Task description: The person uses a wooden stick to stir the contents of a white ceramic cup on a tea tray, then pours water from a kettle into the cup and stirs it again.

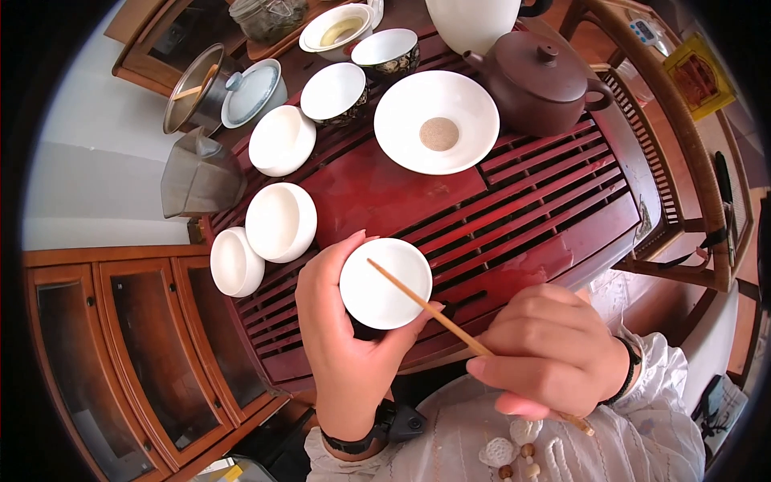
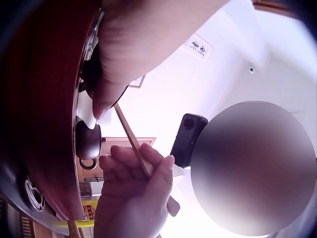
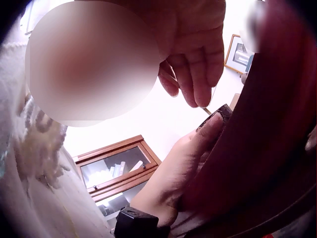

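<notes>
My left hand [image 1: 341, 341] holds a small tea bowl [image 1: 373, 297], white inside and dark outside, with thumb and fingers round its sides. It is tipped so that its inside faces the head camera. My right hand [image 1: 554, 345] pinches a slender wooden stick [image 1: 450, 325] between thumb and fingers. The stick slants up to the left, and its thin tip overlaps the inside of the bowl in the head view. Its broader butt end [image 2: 173, 207] sticks out past the right hand in the left wrist view. Both hands are above the near edge of a slatted red tea tray [image 1: 345, 189].
Several white cups [image 1: 281, 222] line the tray's left side. A wide white bowl [image 1: 393, 120] with a brown round patch at its bottom stands farther back, beside a dark clay teapot [image 1: 534, 84]. A clear jug [image 1: 201, 177] is at left, a wooden chair [image 1: 683, 120] at right.
</notes>
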`<state>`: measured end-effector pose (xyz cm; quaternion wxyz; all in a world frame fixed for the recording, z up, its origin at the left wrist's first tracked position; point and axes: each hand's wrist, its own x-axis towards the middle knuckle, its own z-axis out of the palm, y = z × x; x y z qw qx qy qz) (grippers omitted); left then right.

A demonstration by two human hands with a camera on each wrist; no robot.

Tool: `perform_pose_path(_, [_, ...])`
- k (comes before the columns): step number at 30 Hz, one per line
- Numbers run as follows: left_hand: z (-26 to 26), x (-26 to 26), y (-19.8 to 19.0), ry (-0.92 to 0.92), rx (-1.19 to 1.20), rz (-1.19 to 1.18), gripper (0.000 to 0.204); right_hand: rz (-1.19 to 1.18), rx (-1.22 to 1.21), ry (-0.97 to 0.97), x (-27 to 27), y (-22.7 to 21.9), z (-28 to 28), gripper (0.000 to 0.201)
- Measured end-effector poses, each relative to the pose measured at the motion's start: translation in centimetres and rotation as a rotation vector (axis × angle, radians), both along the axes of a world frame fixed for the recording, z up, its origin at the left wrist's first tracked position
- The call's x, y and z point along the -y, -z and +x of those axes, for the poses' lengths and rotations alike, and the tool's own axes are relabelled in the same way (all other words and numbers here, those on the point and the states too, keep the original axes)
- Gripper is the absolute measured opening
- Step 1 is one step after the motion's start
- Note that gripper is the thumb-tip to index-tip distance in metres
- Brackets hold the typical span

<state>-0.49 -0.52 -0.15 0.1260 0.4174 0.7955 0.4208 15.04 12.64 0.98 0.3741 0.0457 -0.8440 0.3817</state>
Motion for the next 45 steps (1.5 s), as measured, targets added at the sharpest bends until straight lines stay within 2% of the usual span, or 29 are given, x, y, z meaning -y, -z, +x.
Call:
perform_pose_path(3, [-0.3,0.1,0.3,-0.003,-0.044,0.041,0.083,-0.02,0.03,-0.1,0.1,0.1,0.0,0.026])
perform_pose_path(5, [-0.3,0.1,0.3,0.028,-0.145,0.049,0.086,-0.008,0.058,-0.098,0.0,0.0,0.2,0.026])
perform_pose_path(9, [-0.2,0.1,0.4,0.021,-0.091,0.051,0.087,0.074,0.112,-0.041,0.4,-0.5,0.9,0.025])
perform_pose_path(14, [-0.3,0.0,0.3,0.042,-0.186,0.078,0.085,-0.01,0.032,-0.101,1.0,0.5,0.1,0.024])
perform_pose_path(16, [-0.4,0.1,0.4,0.037,-0.162,0.081,0.086,0.001,0.032,-0.116,1.2,0.5,0.1,0.023])
perform_pose_path(19, [-0.3,0.2,0.5,0.023,-0.133,0.082,0.087,0.064,0.068,-0.03,1.7,0.4,0.4,0.022])
perform_pose_path(22, [-0.3,0.1,0.4,0.016,-0.151,0.075,0.088,0.021,0.024,-0.028,2.0,0.6,0.0,0.022])
perform_pose_path(24, [-0.3,0.1,0.4,0.017,-0.173,0.072,0.088,-0.015,0.029,-0.122,1.8,0.7,-0.1,0.022])
perform_pose_path(30, [-0.2,0.2,0.6,0.005,-0.09,0.079,0.089,0.003,0.036,-0.015,2.3,0.5,0.2,0.022])
perform_pose_path(34, [-0.1,0.2,0.5,-0.007,-0.159,0.078,0.089,-0.061,0.005,-0.08,2.2,0.7,-0.2,0.022])
perform_pose_path(40, [0.2,0.1,0.5,-0.047,-0.094,0.079,0.089,0.036,0.112,-0.055,2.1,0.4,0.6,0.024])
perform_pose_path(42, [0.2,0.1,0.5,-0.051,-0.093,0.083,0.089,-0.055,0.004,0.005,2.6,0.7,-0.1,0.022])
perform_pose_path(45, [0.0,0.1,0.5,-0.027,-0.142,0.076,0.089,-0.043,0.011,-0.036,2.5,0.7,-0.2,0.022])
